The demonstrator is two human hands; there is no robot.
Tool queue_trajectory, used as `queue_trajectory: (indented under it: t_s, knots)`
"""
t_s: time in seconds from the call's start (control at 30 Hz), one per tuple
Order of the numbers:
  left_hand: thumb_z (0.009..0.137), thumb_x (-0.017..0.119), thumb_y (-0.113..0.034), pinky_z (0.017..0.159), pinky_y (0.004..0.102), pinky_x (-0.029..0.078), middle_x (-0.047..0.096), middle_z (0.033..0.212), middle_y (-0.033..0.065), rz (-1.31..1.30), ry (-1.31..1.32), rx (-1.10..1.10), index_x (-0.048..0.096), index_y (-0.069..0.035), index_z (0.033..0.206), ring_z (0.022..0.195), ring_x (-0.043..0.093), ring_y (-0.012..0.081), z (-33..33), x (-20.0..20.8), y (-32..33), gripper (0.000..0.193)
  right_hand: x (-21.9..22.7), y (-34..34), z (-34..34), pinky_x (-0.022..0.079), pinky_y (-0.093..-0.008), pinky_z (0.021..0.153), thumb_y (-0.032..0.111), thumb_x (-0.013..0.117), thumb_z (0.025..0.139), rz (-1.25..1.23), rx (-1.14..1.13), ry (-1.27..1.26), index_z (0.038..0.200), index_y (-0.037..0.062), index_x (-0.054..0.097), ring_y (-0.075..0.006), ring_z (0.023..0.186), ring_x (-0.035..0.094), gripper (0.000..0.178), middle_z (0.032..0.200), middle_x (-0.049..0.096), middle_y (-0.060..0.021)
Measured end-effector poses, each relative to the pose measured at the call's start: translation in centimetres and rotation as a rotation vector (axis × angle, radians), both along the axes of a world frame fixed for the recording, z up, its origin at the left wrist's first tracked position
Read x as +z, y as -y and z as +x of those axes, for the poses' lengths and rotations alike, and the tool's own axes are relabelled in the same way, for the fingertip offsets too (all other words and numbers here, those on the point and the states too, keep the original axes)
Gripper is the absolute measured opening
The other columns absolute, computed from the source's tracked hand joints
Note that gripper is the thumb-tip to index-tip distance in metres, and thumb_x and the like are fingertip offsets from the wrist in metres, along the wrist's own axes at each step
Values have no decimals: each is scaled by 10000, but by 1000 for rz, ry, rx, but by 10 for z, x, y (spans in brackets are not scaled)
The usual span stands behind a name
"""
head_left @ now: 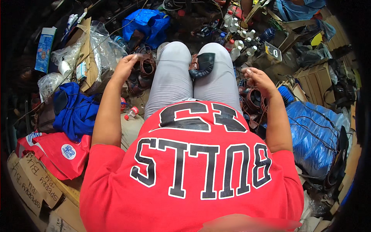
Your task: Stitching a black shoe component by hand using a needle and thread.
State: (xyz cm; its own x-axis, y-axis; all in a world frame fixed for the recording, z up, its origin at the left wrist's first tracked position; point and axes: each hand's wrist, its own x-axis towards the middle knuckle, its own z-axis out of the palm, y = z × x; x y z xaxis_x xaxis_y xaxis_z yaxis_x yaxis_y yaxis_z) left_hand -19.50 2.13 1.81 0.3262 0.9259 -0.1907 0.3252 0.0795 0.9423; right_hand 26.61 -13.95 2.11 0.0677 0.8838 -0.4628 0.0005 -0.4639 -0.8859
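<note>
A dark leather shoe [204, 65] with a brown strip at its left side is held between my knees, resting on grey trousers [172, 77]. Left of the knees, my left hand [126, 66] is raised with thumb and fingers pinched together. A thin dark thread runs from those fingertips across the left knee toward the shoe. My right hand [259, 79] is out beyond the right knee, fingers curled and closed; what they hold, if anything, is too small to make out. Brown leather shoes [147, 65] lie just beside my left hand, and more brown shoes [253, 100] sit below my right hand.
Several small bottles [237, 42] stand beyond the right knee. A blue plastic bag [146, 27] lies ahead to the left. Blue cloth [75, 110] and a red bag [62, 150] are on the left; a large blue plastic-wrapped bundle [313, 135] and cardboard [317, 81] crowd the right.
</note>
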Motion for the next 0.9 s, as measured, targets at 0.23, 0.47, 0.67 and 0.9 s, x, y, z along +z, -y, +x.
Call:
queue_trajectory:
  t_s: [0.23,0.47,0.67,0.9]
  knots:
    - [787,667,-86,935,309,417,547,1248,97,586,-30,-463,632,-76,1092,1121,525,209,127,10,7,307,26,-48,-43,446,-264,688,47,588,818,471,217,581,1020,53,643,-127,738,543,209,845,542,-42]
    - [819,671,-135,467,220,382,593,936,11,-67,60,-613,601,-32,959,550,450,51,175,4,-15,187,27,-89,-81,459,-258,712,-1,655,764,494,357,515,884,52,657,-134,789,569,132,848,561,-42]
    - [795,698,-172,535,224,411,550,749,-29,27,66,-698,634,-43,898,640,493,65,176,1,-29,177,25,-94,-84,461,-253,705,-3,674,741,458,436,594,850,61,678,-123,782,574,126,822,566,-32]
    - [779,708,-171,669,223,429,595,878,-5,-191,127,-759,670,-44,939,763,542,80,177,-4,-29,207,3,-74,-89,442,-245,678,-7,675,728,548,293,463,851,56,670,-118,747,554,138,802,590,-27]
